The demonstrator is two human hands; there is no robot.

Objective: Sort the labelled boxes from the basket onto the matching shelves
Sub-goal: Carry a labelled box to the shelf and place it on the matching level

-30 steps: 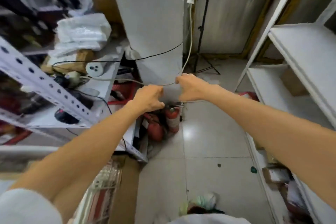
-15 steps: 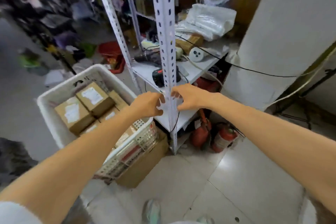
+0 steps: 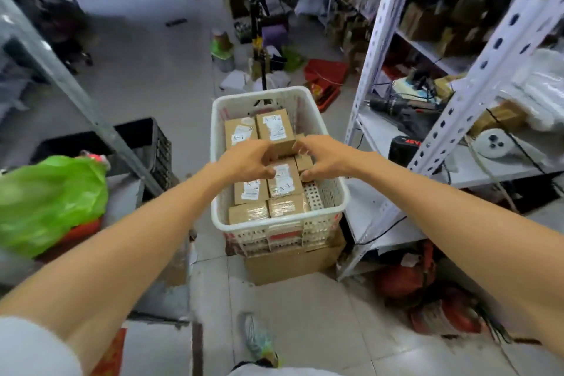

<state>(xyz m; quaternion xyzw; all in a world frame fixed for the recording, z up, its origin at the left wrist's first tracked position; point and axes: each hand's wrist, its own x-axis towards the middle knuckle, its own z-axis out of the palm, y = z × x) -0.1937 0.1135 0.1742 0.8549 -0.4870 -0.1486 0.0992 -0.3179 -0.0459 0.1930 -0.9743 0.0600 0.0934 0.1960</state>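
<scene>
Hands: my left hand and right hand meet over the basket at 12 o'clock. Both have fingers curled onto opposite sides of one small cardboard box.
Held box: it sits between my palms, higher than its neighbours and inside the basket's outline. The handwritten mark on top seems to read A-2.
Handling: I judge it light for its size and stiff-walled, with a dry, matt, unslippery surface. Hard squeezing could dent the corners, and I cannot tell whether the contents are fragile.
Where to grip: flat side faces, palms opposed, thumbs low, so the label on top stays readable.
Basket: white perforated plastic basket, open-topped, resting on a brown carton on the floor.
Basket, near row: two taped boxes with no label showing on top.
Basket, middle row: a labelled box on the left, and beside it at 3 o'clock another box whose mark looks like A-1 upside down.
Basket, far row: one more labelled box, just left of the held one, seemingly A-1. The boxes are packed side by side and touching, and a strip of basket floor shows along the right wall.
9 o'clock: green plastic bag, contents hidden.
10 o'clock: black crate, inside not visible.
2 o'clock: white slotted-angle rack holding tools and cables; I see no shelf labels from here.
</scene>
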